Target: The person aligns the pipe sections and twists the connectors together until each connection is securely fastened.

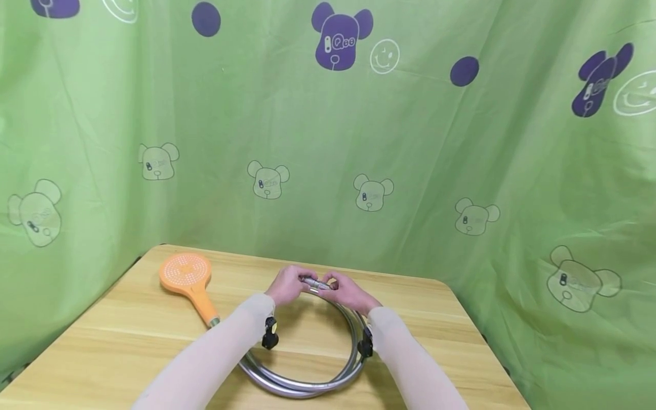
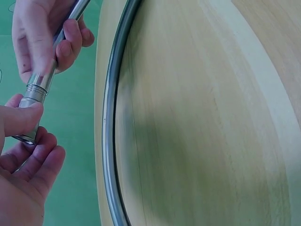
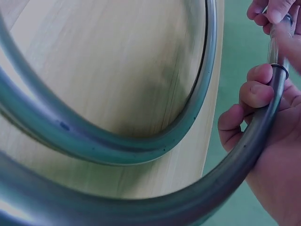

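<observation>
Both hands meet over the far part of the table at one end of a grey metallic shower hose (image 1: 353,341). My left hand (image 1: 287,286) pinches a short silver threaded fitting (image 2: 31,100) between thumb and fingers. Just beside it, my right hand (image 1: 352,293) grips the hose end, with fingers wrapped around it in the right wrist view; its thumb lies along the silver collar (image 3: 273,51). Fitting and collar line up end to end. An orange shower head (image 1: 185,271) lies face up at the left, its handle pointing toward the coiled hose.
The hose loops in a wide ring on the wooden table (image 1: 435,341), passing under both forearms. A green curtain (image 1: 318,125) with bear prints hangs behind the table and along its sides. Each wrist wears a small black camera (image 1: 270,333).
</observation>
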A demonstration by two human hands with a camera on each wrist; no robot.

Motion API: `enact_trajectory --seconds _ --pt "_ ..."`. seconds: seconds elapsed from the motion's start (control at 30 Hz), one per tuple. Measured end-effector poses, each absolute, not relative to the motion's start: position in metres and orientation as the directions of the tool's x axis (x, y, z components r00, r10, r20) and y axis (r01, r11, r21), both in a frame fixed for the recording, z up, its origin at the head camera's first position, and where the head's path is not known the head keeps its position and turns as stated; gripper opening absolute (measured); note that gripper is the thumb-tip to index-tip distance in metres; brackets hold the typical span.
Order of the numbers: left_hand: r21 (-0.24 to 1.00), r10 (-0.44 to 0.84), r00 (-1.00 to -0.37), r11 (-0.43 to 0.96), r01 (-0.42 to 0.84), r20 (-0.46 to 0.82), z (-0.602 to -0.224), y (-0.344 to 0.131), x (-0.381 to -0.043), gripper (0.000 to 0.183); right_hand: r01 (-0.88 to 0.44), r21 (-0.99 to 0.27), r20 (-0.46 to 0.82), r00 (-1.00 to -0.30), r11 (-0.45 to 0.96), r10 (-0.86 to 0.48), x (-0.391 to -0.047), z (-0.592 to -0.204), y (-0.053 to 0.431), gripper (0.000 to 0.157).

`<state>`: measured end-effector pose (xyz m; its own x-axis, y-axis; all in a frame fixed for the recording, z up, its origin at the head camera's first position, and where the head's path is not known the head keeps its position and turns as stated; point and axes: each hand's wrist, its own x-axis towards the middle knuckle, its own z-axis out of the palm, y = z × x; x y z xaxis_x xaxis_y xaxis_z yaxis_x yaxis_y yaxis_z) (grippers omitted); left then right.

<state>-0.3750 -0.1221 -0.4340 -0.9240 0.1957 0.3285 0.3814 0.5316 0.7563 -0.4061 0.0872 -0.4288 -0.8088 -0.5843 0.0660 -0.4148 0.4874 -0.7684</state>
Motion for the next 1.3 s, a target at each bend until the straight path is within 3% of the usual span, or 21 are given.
enact_trajectory --seconds 0.17,0.33,0.6,0.77,1.0,1.2,1.3 --pt "0.751 0.187 -0.925 0.541 0.378 0.330 -0.4323 -0.1220 -0.3751 0.031 -0.436 -0.752 0.068 -0.798 0.495 -0.599 -0.4069 -0.4278 0.0885 0.023" --pt "0.751 0.195 -0.922 0.536 0.385 0.333 -0.4342 -0.1225 -0.3757 0.030 -0.427 -0.748 0.035 -0.790 0.508 -0.612 -0.4081 -0.4276 0.0904 0.046" --pt "0.761 0.200 -0.924 0.525 0.382 0.326 -0.4349 -0.1222 -0.3756 0.031 -0.396 -0.789 0.040 -0.796 0.469 -0.604 -0.4072 -0.4271 0.0901 0.026" --pt "0.754 0.200 -0.920 0.529 0.390 0.336 -0.4353 -0.1215 -0.3762 0.031 -0.397 -0.774 0.034 -0.804 0.493 -0.594 -0.4063 -0.4253 0.0914 0.038" --pt "0.761 0.205 -0.923 0.523 0.384 0.325 -0.4366 -0.1198 -0.3756 0.031 -0.381 -0.787 0.031 -0.809 0.485 -0.587 -0.4072 -0.4297 0.0911 0.022" --pt "0.760 0.203 -0.923 0.524 0.385 0.327 -0.4375 -0.1195 -0.3771 0.030 -0.429 -0.754 0.044 -0.789 0.498 -0.613 -0.4071 -0.4278 0.0921 0.030" --pt "0.755 0.211 -0.918 0.523 0.395 0.334 -0.4389 -0.1193 -0.3793 0.030 -0.393 -0.776 0.027 -0.802 0.494 -0.596 -0.4062 -0.4269 0.0922 0.024"
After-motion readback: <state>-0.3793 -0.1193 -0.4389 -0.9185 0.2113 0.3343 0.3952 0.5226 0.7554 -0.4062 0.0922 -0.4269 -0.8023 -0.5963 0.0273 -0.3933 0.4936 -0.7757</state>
